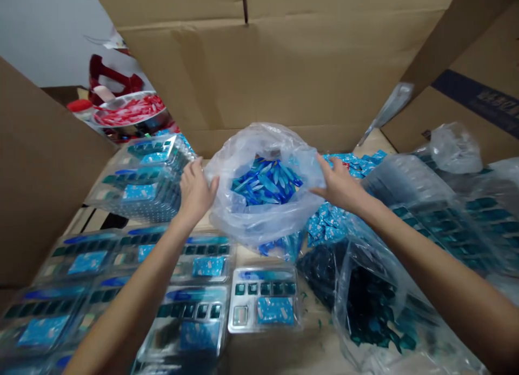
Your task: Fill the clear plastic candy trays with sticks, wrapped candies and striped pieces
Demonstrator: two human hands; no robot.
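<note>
Translucent plastic bag (263,221), just beyond 1 clear tray (252,302): your left hand (197,190) and right hand (337,185) grip opposite sides of its rim. Keep both level, mouth wide (blue pieces (270,180) could spill if 1 side sags).

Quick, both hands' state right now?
Left hand: open, at left edge of plastic bag; grip unclear.
Right hand: open, at its right edge; grip unclear.

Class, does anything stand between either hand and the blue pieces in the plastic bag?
Sideways, yes: folds of the plastic bag lie between the blue pieces and both the left hand and the right hand, at its opposite sides. From above, its mouth is open and nothing visible covers the pieces.
</note>
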